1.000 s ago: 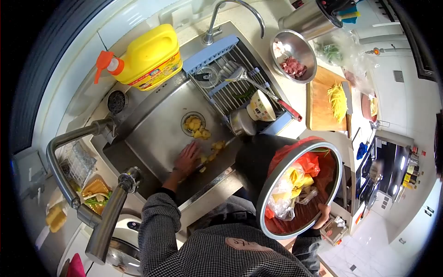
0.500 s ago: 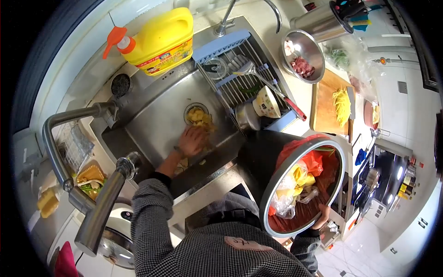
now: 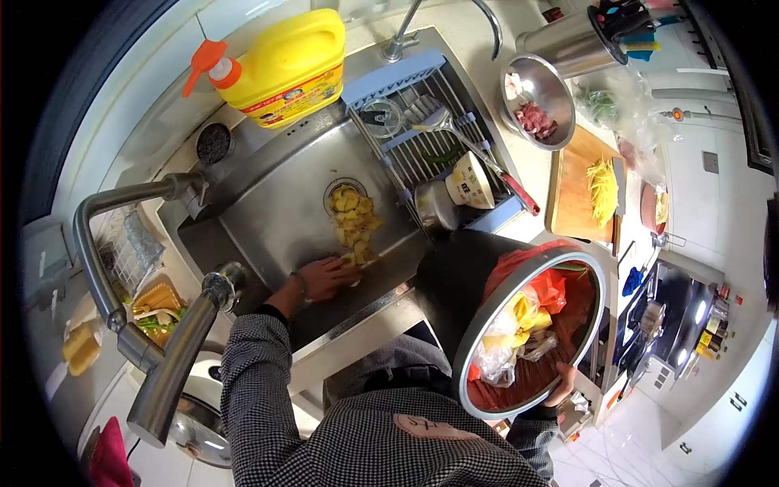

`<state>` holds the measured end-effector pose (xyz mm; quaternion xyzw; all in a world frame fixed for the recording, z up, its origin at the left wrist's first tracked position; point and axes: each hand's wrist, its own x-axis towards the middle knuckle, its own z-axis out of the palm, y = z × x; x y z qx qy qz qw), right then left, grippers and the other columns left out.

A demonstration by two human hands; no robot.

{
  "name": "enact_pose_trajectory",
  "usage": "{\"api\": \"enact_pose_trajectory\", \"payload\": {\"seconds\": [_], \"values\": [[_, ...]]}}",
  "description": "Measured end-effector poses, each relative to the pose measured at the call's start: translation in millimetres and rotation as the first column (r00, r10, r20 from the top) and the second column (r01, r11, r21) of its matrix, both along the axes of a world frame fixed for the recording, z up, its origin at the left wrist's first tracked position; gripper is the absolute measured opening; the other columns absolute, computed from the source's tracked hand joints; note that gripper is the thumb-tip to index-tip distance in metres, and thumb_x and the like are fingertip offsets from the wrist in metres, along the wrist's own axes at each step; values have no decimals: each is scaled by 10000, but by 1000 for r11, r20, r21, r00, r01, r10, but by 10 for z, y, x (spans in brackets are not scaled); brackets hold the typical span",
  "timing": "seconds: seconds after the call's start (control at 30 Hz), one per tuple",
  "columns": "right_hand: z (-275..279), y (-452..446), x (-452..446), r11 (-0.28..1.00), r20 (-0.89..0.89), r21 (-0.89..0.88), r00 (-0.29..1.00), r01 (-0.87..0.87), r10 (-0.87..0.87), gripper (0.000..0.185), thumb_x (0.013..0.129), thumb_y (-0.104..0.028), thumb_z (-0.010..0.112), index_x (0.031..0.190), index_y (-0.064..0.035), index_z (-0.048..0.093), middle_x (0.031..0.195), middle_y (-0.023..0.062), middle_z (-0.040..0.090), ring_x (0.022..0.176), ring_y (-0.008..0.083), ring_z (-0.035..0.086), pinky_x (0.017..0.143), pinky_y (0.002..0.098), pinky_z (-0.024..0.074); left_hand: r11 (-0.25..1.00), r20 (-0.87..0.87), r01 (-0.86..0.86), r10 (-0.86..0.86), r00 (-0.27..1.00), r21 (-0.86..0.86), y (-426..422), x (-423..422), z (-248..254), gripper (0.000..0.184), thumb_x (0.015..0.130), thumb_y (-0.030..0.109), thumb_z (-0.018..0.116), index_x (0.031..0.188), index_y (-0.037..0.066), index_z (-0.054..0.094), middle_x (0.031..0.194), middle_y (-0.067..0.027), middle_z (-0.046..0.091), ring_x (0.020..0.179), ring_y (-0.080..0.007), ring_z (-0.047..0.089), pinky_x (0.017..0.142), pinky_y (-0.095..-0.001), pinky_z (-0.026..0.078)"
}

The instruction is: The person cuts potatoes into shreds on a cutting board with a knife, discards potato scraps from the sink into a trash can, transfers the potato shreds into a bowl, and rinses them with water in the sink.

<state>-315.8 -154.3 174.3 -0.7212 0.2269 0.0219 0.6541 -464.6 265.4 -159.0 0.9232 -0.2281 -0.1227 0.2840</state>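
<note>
My left hand (image 3: 323, 278) lies low in the metal sink (image 3: 276, 219), fingers stretched toward the yellowish peel scraps (image 3: 354, 221). The scraps form a strip from the drain down to my fingertips. With my right hand (image 3: 561, 385) I grip the lower right rim of a dark trash bin (image 3: 462, 272), fingers wrapped over its grey edge. Tilted beside the sink, the bin shows its opening, lined with a red bag (image 3: 519, 395) and holding plastic wrappings and yellow scraps.
A blue-ended rack (image 3: 422, 134) spans the sink's right part, with a bowl (image 3: 469, 181), a pot and utensils. Around it stand a yellow jug (image 3: 292, 65), a steel bowl of meat (image 3: 560, 93), a cutting board (image 3: 568, 178) with yellow shreds, and a faucet (image 3: 130, 199).
My left hand went up toward the drain, then came back down to the near side of the sink. The scraps now lie gathered in a strip below the drain. My right hand still holds the bin.
</note>
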Motion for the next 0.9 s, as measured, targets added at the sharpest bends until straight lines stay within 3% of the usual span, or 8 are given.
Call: {"api": "enact_pose_trajectory", "payload": {"seconds": [0.17, 0.23, 0.37, 0.47, 0.57, 0.63, 0.73, 0.9], "values": [[-159, -363, -93, 994, 75, -102, 996, -39, 47, 271, 783, -287, 566, 881, -37, 531, 939, 66, 531, 895, 186, 517, 869, 343, 422, 989, 41, 149, -149, 988, 13, 203, -388, -505, 537, 845, 333, 561, 1334, 150, 441, 1476, -71, 289, 1341, -304, 289, 1095, -442, 247], [-134, -270, -100, 993, 60, -102, 996, -60, 66, 284, 781, -301, 570, 879, -38, 530, 942, 69, 533, 899, 188, 516, 871, 343, 422, 952, 157, -207, 174, 972, 223, 115, -356, -661, 525, 849, 284, 550, 1349, 175, 432, 1449, -67, 328, 1334, -306, 296, 1096, -451, 250], [-19, 20, -22, 994, -16, 91, 998, 66, -64, 272, 753, -274, 573, 878, -38, 524, 943, 70, 534, 894, 202, 519, 873, 345, 429, 887, 24, -442, 443, 896, 133, -286, 25, -466, 483, 862, 247, 526, 1336, 200, 444, 1410, -78, 375, 1324, -320, 300, 1091, -469, 252], [-100, -149, -78, 999, 73, -37, 997, 5, -3, 262, 743, -251, 569, 883, -33, 529, 922, 62, 533, 880, 198, 522, 871, 343, 433, 985, 73, -97, 108, 991, -145, -239, 154, -363, 442, 872, 247, 510, 1311, 221, 465, 1397, -85, 382, 1305, -327, 315, 1075, -480, 272], [-4, 27, -31, 994, -30, 64, 996, 90, -88, 265, 745, -251, 565, 887, -30, 532, 909, 58, 533, 875, 193, 521, 863, 339, 435, 974, -37, 19, -11, 999, 225, -184, 213, -724, 479, 869, 280, 526, 1338, 233, 442, 1426, -82, 337, 1321, -317, 289, 1079, -489, 252], [-155, -337, -103, 958, 87, -288, 995, -17, 44, 271, 753, -262, 565, 893, -32, 534, 925, 64, 533, 884, 197, 519, 871, 341, 434, 806, 224, -430, 368, 902, 406, -261, 355, -751, 556, 831, 371, 582, 1353, 267, 423, 1448, -81, 297, 1363, -321, 221, 1094, -494, 207], [-85, -173, -48, 996, 8, -57, 997, 74, -73, 270, 771, -275, 559, 894, -35, 534, 947, 68, 528, 902, 198, 516, 884, 342, 427, 791, 85, -611, 608, 789, 10, -219, 775, -184, 615, 800, 431, 611, 1364, 293, 406, 1455, -86, 286, 1368, -332, 203, 1086, -511, 191], [-56, -200, -66, 999, 5, -48, 1000, -2, 3, 259, 803, -289, 543, 868, -39, 529, 941, 60, 509, 917, 186, 503, 893, 337, 411, 752, 183, -621, 593, 784, 223, -146, 1070, -339, 607, 804, 433, 607, 1362, 303, 405, 1437, -114, 309, 1293, -351, 302, 1056, -529, 218]]}}
